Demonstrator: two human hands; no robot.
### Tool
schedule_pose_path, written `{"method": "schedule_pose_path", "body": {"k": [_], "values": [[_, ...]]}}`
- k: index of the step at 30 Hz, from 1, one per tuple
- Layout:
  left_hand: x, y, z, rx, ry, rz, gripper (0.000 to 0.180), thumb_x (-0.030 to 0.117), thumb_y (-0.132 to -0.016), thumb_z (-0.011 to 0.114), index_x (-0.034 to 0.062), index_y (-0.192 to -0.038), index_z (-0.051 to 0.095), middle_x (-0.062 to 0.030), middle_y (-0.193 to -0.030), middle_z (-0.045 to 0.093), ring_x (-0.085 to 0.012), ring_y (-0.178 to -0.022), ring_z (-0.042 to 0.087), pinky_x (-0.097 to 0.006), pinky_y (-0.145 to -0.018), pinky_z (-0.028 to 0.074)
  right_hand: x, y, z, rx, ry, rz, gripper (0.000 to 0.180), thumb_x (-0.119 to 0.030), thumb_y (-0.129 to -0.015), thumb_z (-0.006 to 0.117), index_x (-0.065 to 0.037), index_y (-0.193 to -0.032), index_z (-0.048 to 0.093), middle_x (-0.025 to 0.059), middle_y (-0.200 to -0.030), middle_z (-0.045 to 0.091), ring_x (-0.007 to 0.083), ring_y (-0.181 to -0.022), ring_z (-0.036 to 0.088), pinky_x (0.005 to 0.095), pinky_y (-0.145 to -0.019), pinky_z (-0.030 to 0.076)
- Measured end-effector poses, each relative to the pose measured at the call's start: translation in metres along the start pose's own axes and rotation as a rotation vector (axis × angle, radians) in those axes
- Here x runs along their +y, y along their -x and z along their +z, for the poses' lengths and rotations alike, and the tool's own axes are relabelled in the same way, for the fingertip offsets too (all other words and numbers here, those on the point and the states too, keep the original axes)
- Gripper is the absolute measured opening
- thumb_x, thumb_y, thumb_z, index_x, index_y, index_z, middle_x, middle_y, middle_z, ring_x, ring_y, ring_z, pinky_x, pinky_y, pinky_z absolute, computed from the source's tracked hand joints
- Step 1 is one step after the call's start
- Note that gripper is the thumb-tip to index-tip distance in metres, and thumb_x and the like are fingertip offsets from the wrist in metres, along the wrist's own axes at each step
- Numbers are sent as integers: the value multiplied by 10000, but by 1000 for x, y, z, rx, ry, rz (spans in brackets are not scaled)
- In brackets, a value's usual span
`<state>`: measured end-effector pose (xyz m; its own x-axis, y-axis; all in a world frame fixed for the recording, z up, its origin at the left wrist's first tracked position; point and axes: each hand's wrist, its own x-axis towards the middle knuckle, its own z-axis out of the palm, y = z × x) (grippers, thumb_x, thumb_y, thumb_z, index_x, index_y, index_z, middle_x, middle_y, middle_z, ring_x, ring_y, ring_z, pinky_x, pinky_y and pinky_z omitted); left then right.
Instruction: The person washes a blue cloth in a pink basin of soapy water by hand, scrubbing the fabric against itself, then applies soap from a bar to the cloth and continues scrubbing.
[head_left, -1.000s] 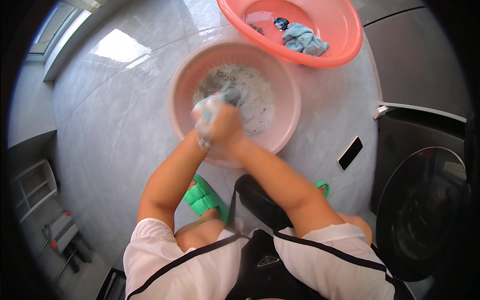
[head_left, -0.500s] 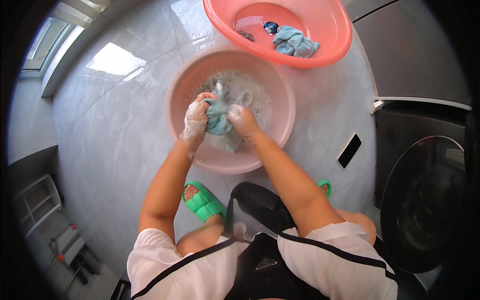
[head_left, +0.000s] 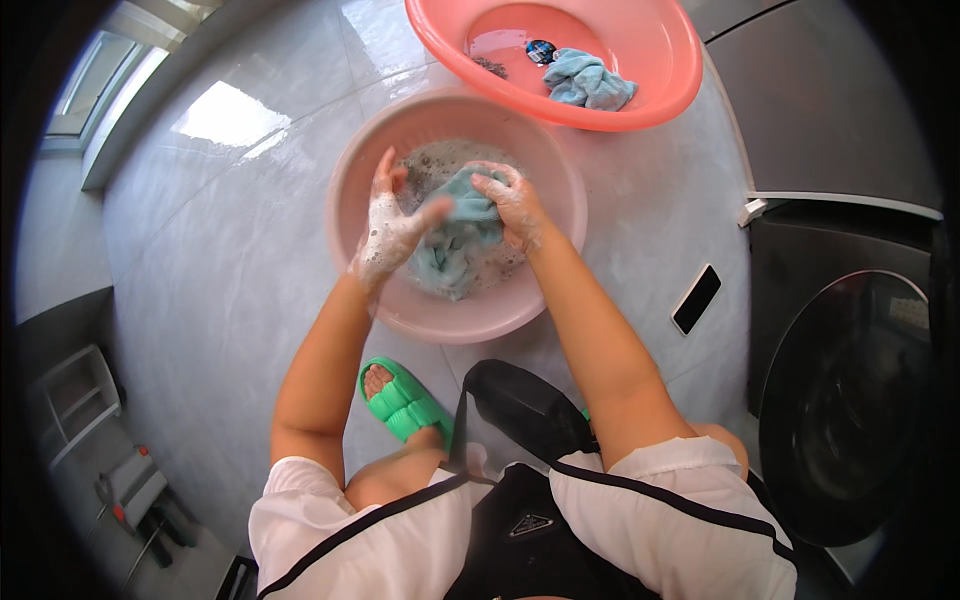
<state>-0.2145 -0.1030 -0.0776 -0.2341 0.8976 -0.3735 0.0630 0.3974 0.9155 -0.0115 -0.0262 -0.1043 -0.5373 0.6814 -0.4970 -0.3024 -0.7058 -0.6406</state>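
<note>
A wet light-blue cloth (head_left: 452,252) hangs bunched over the soapy water in the pale pink basin (head_left: 470,322). Its upper edge is gripped by my right hand (head_left: 518,208), fingers curled round it at the basin's right side. My left hand (head_left: 388,232), coated in suds, is spread with thumb and fingers apart at the cloth's left. The left thumb is blurred, and I cannot tell whether it touches the fabric. Part of the cloth's lower end lies in the foam.
Beyond stands a coral basin (head_left: 655,105) with another blue cloth (head_left: 590,80), a small dark-blue round item (head_left: 541,52) and a grey scrubber-like clump (head_left: 490,67). A phone (head_left: 697,299) lies on the tiles, left of a dark front-loading washer (head_left: 845,400). Green slippers (head_left: 405,400) are below.
My left hand has let go of the cloth and opened out to the left. My right hand has shifted up and right and now holds the cloth, which is more spread out.
</note>
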Motion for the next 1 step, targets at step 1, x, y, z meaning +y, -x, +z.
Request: {"method": "schedule_pose_path", "body": {"k": [1], "values": [[-3, 0, 1, -2, 1, -3, 1219, 419, -859, 887, 140, -1831, 205, -189, -1554, 614, -362, -1461, 596, -566, -1156, 499, 1, 5, 5, 131, -22, -58, 384, -194, -1071, 811, -25, -1402, 715, 105, -1180, 804, 201, -987, 803, 347, -842, 671]]}}
